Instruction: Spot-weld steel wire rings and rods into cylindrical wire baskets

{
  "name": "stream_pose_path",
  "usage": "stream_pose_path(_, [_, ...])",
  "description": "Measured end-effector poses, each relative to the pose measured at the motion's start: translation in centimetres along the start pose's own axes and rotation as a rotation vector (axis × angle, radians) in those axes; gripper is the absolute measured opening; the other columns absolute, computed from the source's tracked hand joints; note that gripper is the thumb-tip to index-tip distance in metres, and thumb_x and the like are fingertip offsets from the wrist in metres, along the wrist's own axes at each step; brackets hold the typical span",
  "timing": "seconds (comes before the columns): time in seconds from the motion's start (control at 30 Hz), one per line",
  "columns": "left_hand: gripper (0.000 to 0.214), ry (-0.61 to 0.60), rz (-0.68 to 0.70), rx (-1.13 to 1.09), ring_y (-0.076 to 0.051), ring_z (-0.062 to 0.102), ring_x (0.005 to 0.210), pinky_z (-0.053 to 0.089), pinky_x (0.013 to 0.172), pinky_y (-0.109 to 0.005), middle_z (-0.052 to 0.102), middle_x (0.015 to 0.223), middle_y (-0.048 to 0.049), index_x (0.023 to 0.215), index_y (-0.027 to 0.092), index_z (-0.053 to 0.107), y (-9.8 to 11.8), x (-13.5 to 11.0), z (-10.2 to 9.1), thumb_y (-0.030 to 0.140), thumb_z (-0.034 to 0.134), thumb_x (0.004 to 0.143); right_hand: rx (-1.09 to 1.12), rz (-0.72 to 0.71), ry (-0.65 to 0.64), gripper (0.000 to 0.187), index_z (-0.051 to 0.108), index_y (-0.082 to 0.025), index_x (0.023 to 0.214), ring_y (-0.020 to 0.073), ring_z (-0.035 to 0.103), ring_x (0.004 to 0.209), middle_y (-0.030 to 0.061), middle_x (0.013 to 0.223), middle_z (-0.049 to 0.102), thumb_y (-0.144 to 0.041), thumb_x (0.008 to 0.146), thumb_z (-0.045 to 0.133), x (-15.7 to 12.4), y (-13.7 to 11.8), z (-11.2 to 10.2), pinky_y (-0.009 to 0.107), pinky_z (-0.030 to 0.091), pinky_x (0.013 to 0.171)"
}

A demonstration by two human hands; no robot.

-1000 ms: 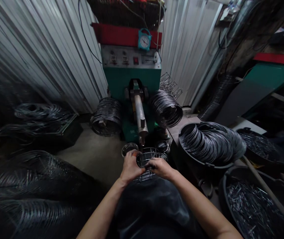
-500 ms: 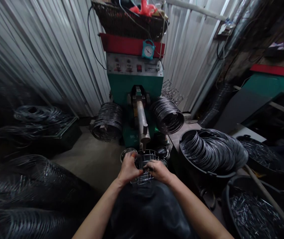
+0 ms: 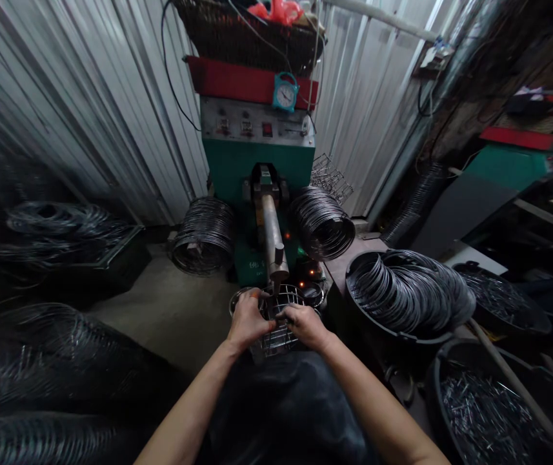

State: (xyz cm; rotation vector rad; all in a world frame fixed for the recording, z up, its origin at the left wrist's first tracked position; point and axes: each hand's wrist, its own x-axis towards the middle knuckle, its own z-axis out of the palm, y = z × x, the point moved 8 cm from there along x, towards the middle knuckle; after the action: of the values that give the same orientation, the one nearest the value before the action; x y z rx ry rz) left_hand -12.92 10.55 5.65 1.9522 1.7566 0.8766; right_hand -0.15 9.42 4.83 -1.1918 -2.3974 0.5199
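A small wire basket [image 3: 281, 341] of bright metal rods sits in front of me, directly under the tip of a spot welder's round metal arm [image 3: 272, 236]. My left hand [image 3: 251, 321] is closed on the basket's left side, thumb pointing inward. On the right, my right hand [image 3: 306, 325] pinches at the basket's near upper part, its fingers curled. The fingers hide some of the rods, and I cannot tell whether a loose piece is held there too. Small orange sparks [image 3: 302, 284] show beside the welder's tip.
The green welding machine [image 3: 257, 155] stands ahead, a clock [image 3: 285, 92] hanging on it. Wire-ring bundles flank its arm. A tub of metal rings [image 3: 412, 290] and a tub of short rods [image 3: 489, 407] stand right. Dark wire coils [image 3: 53, 361] lie left.
Orange sparks have appeared around the welder's tip. The view has shifted slightly, and the basket with both hands sits nearer the tip. Both hands keep their hold.
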Motion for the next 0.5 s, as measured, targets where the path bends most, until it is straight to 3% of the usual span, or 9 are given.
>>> stream_pose_path(0.17, [0.07,0.004,-0.112,0.006,-0.028,0.054,0.107,0.046,0.086,-0.035,0.059,0.111,-0.0117,0.115,0.016,0.05,-0.8,1.6,-0.3,0.032,0.074,0.052,-0.034,0.004,0.023,0.022,0.066,-0.018,0.093,0.017,0.065,0.088,0.0064,0.096,0.068,-0.005,0.077,0.055,1.9,0.8,-0.1,0.024,0.048,0.076])
stream_pose_path(0.33, [0.064,-0.03,-0.044,0.054,-0.027,0.054,0.106,0.045,0.086,-0.034,0.06,0.111,-0.0091,0.115,0.02,0.051,-0.7,2.3,0.0,0.033,0.072,0.056,-0.01,0.022,0.052,0.024,0.066,-0.021,0.095,0.0163,0.064,0.089,0.0042,0.098,0.068,-0.008,0.078,0.057,2.2,0.8,-0.1,0.024,0.049,0.077])
stream_pose_path(0.4, [0.071,0.008,-0.05,0.092,-0.028,0.05,0.112,0.043,0.091,-0.036,0.057,0.117,-0.011,0.119,0.017,0.048,-0.9,2.2,-0.2,0.03,0.072,0.054,0.052,0.025,0.132,0.025,0.066,-0.022,0.1,0.0169,0.064,0.093,0.0056,0.103,0.067,-0.011,0.079,0.058,1.3,0.6,-0.6,0.025,0.049,0.08])
stream_pose_path(0.5, [0.075,0.044,-0.063,0.098,-0.029,0.047,0.116,0.042,0.094,-0.038,0.055,0.121,-0.0117,0.122,0.017,0.046,-1.0,2.2,-0.4,0.03,0.072,0.053,0.214,0.072,0.358,0.022,0.065,-0.021,0.103,0.0182,0.063,0.094,0.0081,0.103,0.067,-0.022,0.081,0.059,-1.1,1.1,-1.9,0.029,0.049,0.083])
